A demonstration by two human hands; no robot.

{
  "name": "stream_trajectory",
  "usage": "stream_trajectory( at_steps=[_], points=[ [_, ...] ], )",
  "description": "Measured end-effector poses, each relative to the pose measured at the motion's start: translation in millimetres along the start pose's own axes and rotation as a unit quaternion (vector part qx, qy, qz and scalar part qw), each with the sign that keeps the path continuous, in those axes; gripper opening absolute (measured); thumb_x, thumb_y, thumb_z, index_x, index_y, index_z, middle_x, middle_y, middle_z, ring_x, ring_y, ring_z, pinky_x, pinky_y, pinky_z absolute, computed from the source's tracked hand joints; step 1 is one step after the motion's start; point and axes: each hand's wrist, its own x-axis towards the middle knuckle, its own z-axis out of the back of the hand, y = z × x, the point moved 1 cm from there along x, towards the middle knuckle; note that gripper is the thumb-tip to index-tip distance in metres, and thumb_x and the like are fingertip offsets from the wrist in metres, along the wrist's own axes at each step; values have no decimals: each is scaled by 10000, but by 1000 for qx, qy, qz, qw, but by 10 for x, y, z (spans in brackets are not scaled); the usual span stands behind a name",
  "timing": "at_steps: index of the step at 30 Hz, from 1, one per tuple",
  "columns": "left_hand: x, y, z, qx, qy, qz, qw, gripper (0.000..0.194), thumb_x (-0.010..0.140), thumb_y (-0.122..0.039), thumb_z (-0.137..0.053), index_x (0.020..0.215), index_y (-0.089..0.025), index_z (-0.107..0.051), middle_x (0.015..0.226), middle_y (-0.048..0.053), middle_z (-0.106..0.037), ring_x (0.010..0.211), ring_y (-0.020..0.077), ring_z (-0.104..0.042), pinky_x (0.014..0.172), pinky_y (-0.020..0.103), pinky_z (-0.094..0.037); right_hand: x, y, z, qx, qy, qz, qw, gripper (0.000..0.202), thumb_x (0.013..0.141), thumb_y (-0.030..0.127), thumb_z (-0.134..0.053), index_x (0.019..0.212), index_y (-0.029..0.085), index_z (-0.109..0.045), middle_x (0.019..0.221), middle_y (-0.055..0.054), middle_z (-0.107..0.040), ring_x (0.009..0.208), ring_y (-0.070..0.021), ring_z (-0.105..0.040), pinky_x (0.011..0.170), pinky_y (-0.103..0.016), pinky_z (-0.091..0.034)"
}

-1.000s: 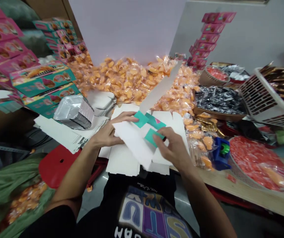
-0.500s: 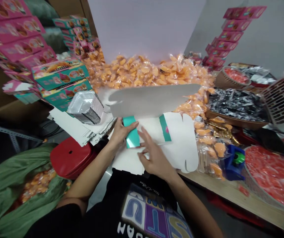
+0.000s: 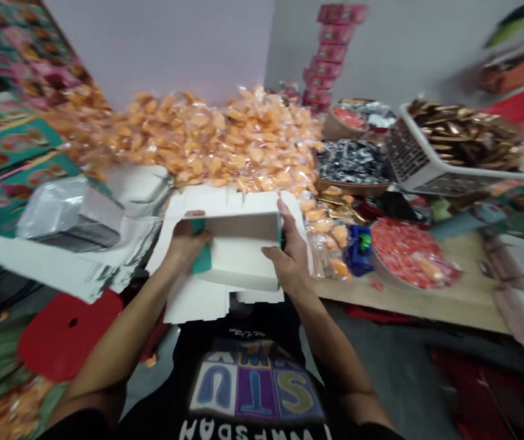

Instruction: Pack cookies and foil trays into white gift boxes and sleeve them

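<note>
White box [image 3: 243, 249]: sitting open between both hands, over white sheets [image 3: 196, 304]; sides seem to be folding up, needing steady ends.
Left hand [image 3: 182, 242]: pinching the left, green end.
Right hand [image 3: 293, 258]: gripping the right end, thumb inside.

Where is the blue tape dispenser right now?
In the head view, the blue tape dispenser sits right of the person's right hand, between orange packets and the basket of red packets.

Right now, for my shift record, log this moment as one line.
left hand: holds box at left end | right hand: holds box at right end | box: open, nothing visible inside | foil trays: stacked left of box
</note>
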Motion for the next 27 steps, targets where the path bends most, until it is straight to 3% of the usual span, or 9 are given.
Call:
stream_trajectory(
  at_steps=[4,8,12,16,18,21,23,25,27],
  points=[
    [-108,8,50,15,84,-4,996,313,669,-496,-726,688,-246,-538,675,8,-566,671,191,-518,610,325,-430,158,-66,92,-27,-89,-31,995,870,865,348,-641,1719,313,-482,1400,-36,-768,1175,-313,-713,1041,-483,-635],
    [-176,11,58,102,64,0,993,319,672,-510,-633,658,-263,-432,604,-34,-458,597,152,-427,577,303,-333,359,-132,115,-40,-52,-69,995,881,888,312,-637,1745,253,-443,1499,-81,-730,1250,-343,-699,1088,-529,-624],
    [-70,-81,44,169,37,-19,985,243,719,-406,-613,890,-251,-537,698,-16,-593,676,210,-584,629,314,-429,463,-150,258,-41,20,-62,997,888,977,405,-645,1803,270,-349,1705,-88,-594,1498,-357,-587,1226,-541,-537],
    [56,-197,36,231,63,74,968,405,911,-331,-582,1278,-166,-552,768,40,-704,696,284,-715,687,361,-546,205,-189,764,-137,59,-96,984,711,1086,432,-543,1762,238,-441,1697,-143,-610,1439,-328,-646,1185,-503,-543],
    [77,-263,17,311,80,95,942,402,1020,-329,-489,1352,-115,-558,824,117,-758,785,337,-778,782,417,-593,-40,-252,1025,-285,33,-140,948,536,1111,312,-456,1607,191,-621,1545,-178,-724,1359,-327,-702,1149,-474,-541],
    [70,-353,-33,430,101,80,893,432,1095,-344,-361,1312,-85,-631,1066,264,-812,1053,418,-813,944,502,-600,-386,-416,1210,-506,44,-278,816,401,1122,252,-448,1372,120,-732,1268,-241,-817,1220,-372,-778,1027,-450,-548],
    [56,-397,-58,450,117,75,882,478,1112,-358,-321,1317,-87,-657,1196,294,-807,1158,438,-799,993,529,-591,-524,-534,1197,-564,68,-352,744,388,1141,324,-501,1368,83,-704,1197,-261,-818,1146,-387,-804,921,-420,-543],
    [29,-429,-48,438,125,80,887,539,1130,-421,-301,1341,-93,-673,1226,285,-810,1191,453,-788,1015,550,-584,-571,-622,1144,-576,75,-366,728,394,1159,341,-497,1377,70,-681,1195,-261,-815,1128,-369,-807,860,-386,-518],
    [-24,-456,5,418,109,78,899,617,1140,-530,-302,1398,-114,-676,1236,254,-820,1223,461,-776,1042,563,-577,-566,-665,1127,-570,65,-349,741,348,1163,269,-460,1338,81,-694,1178,-239,-818,1092,-337,-802,820,-362,-482]
  ],
)
